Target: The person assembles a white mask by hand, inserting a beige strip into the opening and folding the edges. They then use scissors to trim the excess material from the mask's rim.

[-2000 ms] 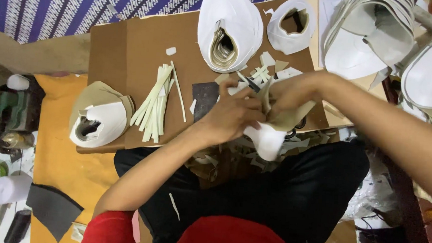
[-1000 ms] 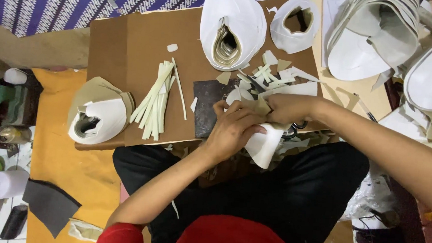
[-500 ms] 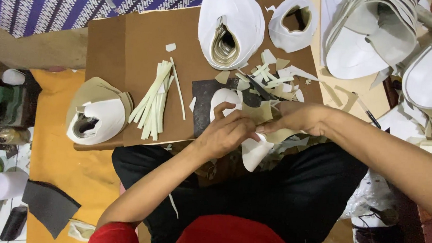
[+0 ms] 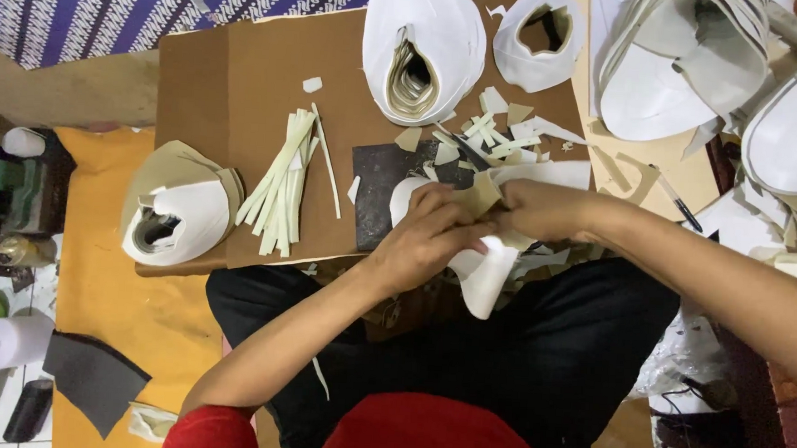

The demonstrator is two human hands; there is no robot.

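Left hand and right hand both grip a white shoe piece at centre frame, over a dark cutting mat on the brown cardboard surface; cut strips lie left, orange floor lower left

Strips lie on the board, left of the hands.

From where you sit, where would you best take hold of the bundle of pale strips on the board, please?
Probably pinch the pale strips at their bunched upper end, coming from above; there they converge, while the lower ends fan apart on the brown board.
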